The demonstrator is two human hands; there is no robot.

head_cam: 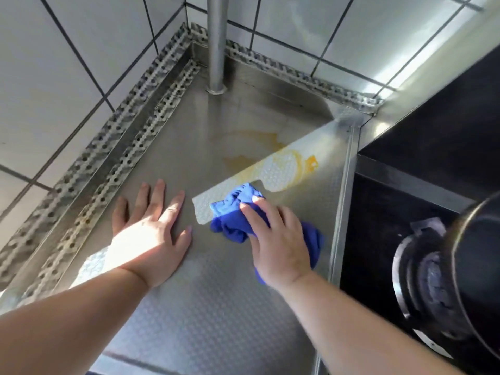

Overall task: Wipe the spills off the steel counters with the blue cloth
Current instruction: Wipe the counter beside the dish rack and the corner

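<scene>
The right hand [278, 239] presses down on the bunched blue cloth [235, 212], fingers closed over it. The left hand [151, 228] lies flat, fingers spread, on the dimpled steel counter [205, 307]. Just beyond the cloth spreads a yellow spill [295, 169]. The cloth looks soft and light, best gripped over its bunched middle.

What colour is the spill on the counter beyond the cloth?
Yellow-orange, seen in the head view: the spill lies just beyond the blue cloth.
</scene>
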